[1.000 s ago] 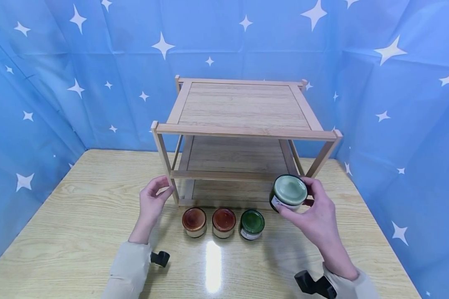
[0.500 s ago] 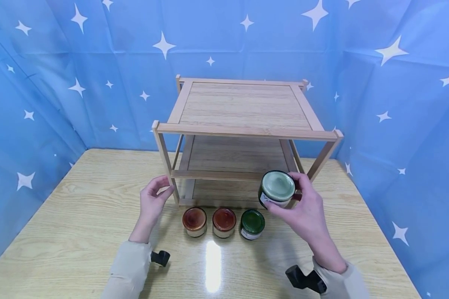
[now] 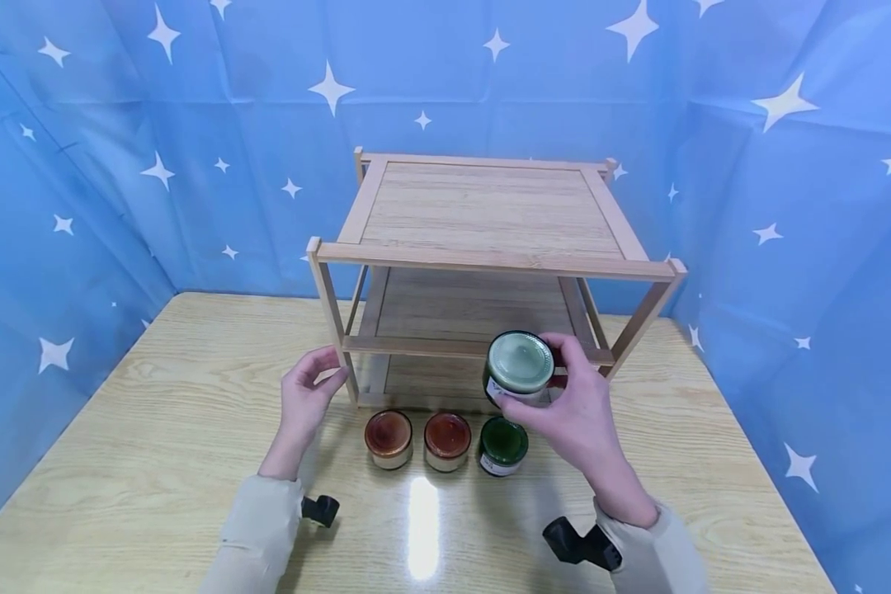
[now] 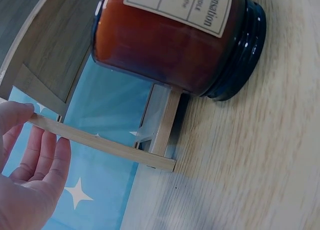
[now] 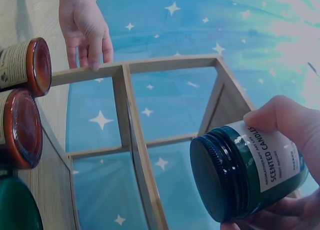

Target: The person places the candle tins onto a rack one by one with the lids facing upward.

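My right hand [image 3: 573,417] grips a green scented candle jar [image 5: 260,165] by its sides, in front of the shelf's middle tier. The jar is held bottom up, its dark lid [image 5: 212,177] facing down and its white label showing. My left hand [image 3: 308,396] pinches the left front leg [image 4: 100,141] of a wooden shelf rack [image 3: 490,206] between thumb and fingers. Before the rack, in a row on the table, stand two amber candle jars [image 3: 388,437] [image 3: 447,440] and another green candle jar [image 3: 503,445], all bottom up.
The rack's middle tier [image 3: 475,309] and bottom tier [image 3: 431,377] lie under its top board. A front rail [image 3: 416,346] edges the middle tier. Blue cloth [image 3: 193,124] with white stars hangs behind and at both sides of the wooden table [image 3: 156,437].
My right hand has carried the green candle jar leftward and slightly up along the rack's front. My left hand keeps its place on the leg, and the jars on the table stay put.
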### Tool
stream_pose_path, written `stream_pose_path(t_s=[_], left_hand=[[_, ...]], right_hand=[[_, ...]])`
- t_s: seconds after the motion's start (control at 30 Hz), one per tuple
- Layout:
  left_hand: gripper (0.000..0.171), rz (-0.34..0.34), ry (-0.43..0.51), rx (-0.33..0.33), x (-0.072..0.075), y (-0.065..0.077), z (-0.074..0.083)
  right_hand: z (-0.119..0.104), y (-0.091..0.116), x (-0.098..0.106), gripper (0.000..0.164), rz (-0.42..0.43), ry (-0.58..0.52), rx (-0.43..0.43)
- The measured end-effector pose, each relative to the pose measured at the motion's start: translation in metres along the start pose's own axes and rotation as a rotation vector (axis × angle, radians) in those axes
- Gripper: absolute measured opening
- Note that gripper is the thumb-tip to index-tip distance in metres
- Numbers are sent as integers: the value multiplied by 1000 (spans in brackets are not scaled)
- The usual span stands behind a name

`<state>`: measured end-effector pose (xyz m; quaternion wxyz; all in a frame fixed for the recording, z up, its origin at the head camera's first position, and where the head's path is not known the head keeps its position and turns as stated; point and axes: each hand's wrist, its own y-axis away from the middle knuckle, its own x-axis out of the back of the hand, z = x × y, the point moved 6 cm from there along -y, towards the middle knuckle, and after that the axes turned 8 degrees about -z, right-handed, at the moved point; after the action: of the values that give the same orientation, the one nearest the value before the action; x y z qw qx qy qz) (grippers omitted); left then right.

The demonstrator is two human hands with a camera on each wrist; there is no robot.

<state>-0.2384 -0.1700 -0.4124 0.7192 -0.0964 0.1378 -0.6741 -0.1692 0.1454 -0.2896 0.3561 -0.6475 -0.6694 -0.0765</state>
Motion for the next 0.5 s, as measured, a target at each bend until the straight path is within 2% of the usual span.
stream_pose_path(t_s=[0.5], left_hand=[[29,-4,-28,17,0,0,-1]], right_hand=[[-20,-14,-22,67,-39,-28,73]])
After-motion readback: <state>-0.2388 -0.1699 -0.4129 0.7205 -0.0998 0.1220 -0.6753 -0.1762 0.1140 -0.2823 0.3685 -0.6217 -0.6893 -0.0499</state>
